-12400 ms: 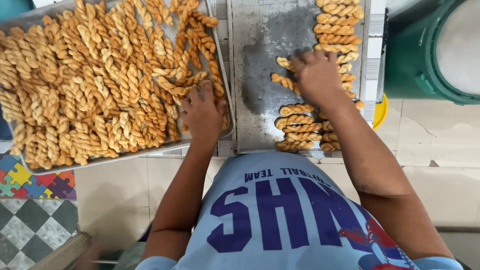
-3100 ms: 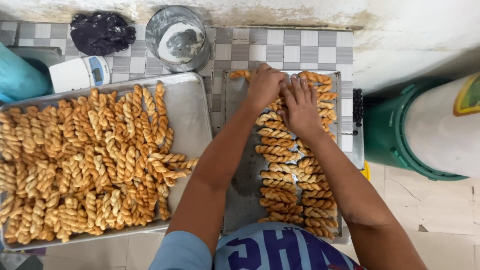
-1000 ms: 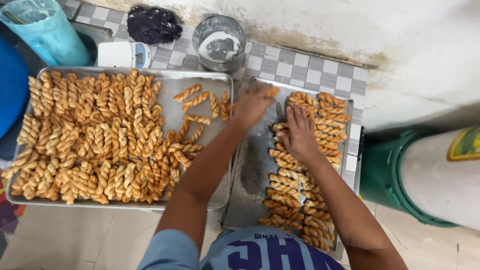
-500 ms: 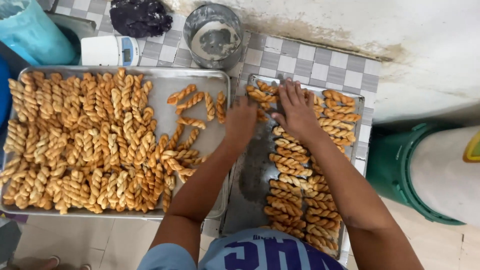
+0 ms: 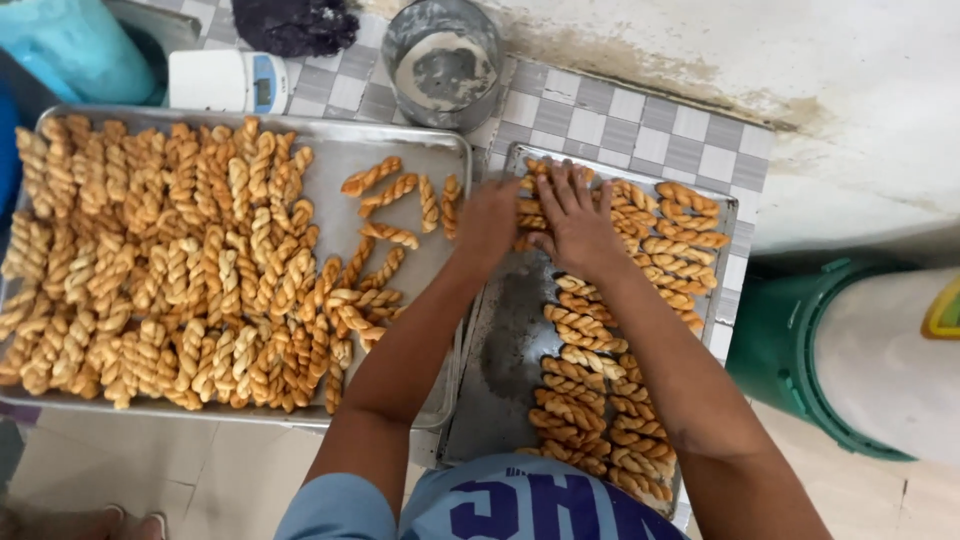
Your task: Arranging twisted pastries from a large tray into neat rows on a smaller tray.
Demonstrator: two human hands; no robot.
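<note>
Two metal trays lie side by side on a checkered tiled ledge. The large left tray (image 5: 400,148) is packed with golden twisted pastries (image 5: 180,260), with a few loose ones at its right end. The narrower right tray (image 5: 508,345) holds rows of the same pastries (image 5: 590,372) along its right side. My left hand (image 5: 488,222) is curled at the top left corner of the right tray, against a small cluster of pastries. My right hand (image 5: 578,228) lies beside it with its fingers spread, resting on pastries at the top of the row.
A round metal can (image 5: 443,60), a white kitchen scale (image 5: 225,82), a dark cloth (image 5: 290,22) and a teal bag (image 5: 75,45) stand behind the trays. A green bucket (image 5: 800,350) with a white lid is at the right, below the ledge.
My left hand has moved from the large tray's right end over to the top of the right tray, beside my right hand. The right hand stayed near the top of the pastry rows.
</note>
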